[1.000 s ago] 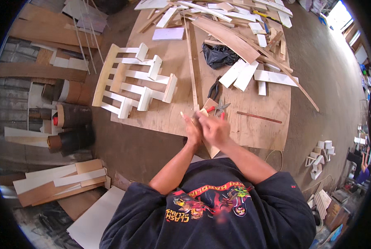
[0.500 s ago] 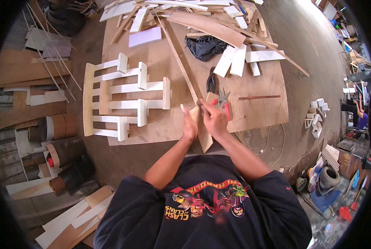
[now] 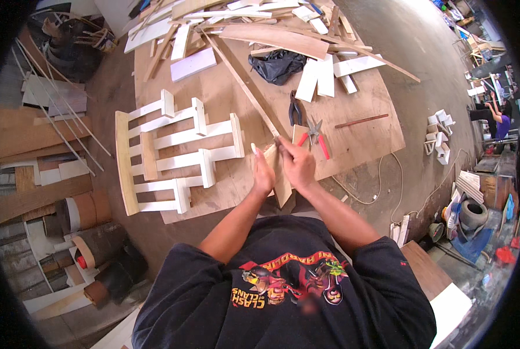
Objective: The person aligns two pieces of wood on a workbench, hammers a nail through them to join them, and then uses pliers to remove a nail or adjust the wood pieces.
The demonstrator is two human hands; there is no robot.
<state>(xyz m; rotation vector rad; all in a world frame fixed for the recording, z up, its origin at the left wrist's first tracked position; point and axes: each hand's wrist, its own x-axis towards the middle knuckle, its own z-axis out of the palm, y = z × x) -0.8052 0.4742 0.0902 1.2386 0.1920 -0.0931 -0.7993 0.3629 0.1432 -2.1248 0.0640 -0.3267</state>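
Note:
A pale wooden board (image 3: 281, 185) stands tilted in front of my body, over the near edge of the table. My left hand (image 3: 263, 173) is closed along the board's left side, its thumb pointing up. Against the board's right side, my right hand (image 3: 298, 166) is closed with curled fingers. Something small and dark shows at its fingertips, too hidden to name. A long thin wood strip (image 3: 242, 84) runs from the far pile to these fingers; whether they grip it, I cannot tell. Just beyond lie red-handled pliers (image 3: 314, 138) and black-handled pliers (image 3: 295, 109).
A white slatted wooden frame (image 3: 181, 158) lies on the table's (image 3: 353, 139) left side. Scrap boards (image 3: 271, 39) and a black plastic bag (image 3: 277, 67) cover the far end. A brown stick (image 3: 361, 121) lies at right. Cable (image 3: 382, 180) trails on the floor. Another person (image 3: 500, 122) is far right.
The view has turned, so the table and the slatted frame appear rotated clockwise. Both hands stay closed at the board, with only a slight shift.

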